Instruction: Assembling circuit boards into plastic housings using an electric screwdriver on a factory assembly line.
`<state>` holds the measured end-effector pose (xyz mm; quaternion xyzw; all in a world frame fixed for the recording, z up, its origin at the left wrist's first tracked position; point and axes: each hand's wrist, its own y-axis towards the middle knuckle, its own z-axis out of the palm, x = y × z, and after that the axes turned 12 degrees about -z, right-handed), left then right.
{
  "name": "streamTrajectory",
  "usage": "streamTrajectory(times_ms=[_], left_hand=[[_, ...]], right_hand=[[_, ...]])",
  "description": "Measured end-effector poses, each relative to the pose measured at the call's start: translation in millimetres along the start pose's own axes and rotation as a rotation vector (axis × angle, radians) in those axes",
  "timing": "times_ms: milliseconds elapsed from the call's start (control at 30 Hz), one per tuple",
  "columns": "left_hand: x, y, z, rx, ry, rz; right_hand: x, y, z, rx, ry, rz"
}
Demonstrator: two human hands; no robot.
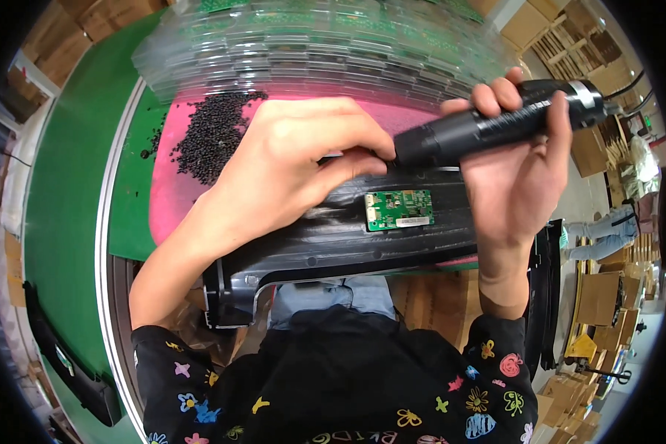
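Note:
My right hand (514, 174) is wrapped round a black electric screwdriver (496, 130), which lies nearly level with its tip toward the left. Thumb and forefinger of my left hand (292, 159) pinch together right at that tip; whatever is between them is too small and hidden to make out. Below both hands rests a long black plastic housing (318, 240). On it lies a small green circuit board (401, 198) with a white label and pale connectors along its left end. A heap of small black screws (211, 137) is spread to the left of my left hand.
A pink mat (166, 203) lies under the screws and housing. Stacked clear trays (325, 63) with green boards stand behind it. At left runs a green conveyor (70, 185), bearing another black housing (70, 362). Cardboard boxes (599, 300) and a person (610, 229) are at right.

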<state>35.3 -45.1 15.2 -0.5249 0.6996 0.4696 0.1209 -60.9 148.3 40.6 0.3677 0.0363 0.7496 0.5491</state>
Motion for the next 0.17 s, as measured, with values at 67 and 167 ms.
streamTrajectory(times_ms=[67, 167], left_hand=[[-10.1, -0.5, 4.7, 0.082, -0.203, -0.048], [-16.1, 1.8, 11.1, 0.160, -0.343, -0.120]], right_hand=[[10.9, -2.7, 0.5, 0.055, 0.056, -0.063], [28.8, -2.4, -11.8, 0.317, 0.222, -0.071]])
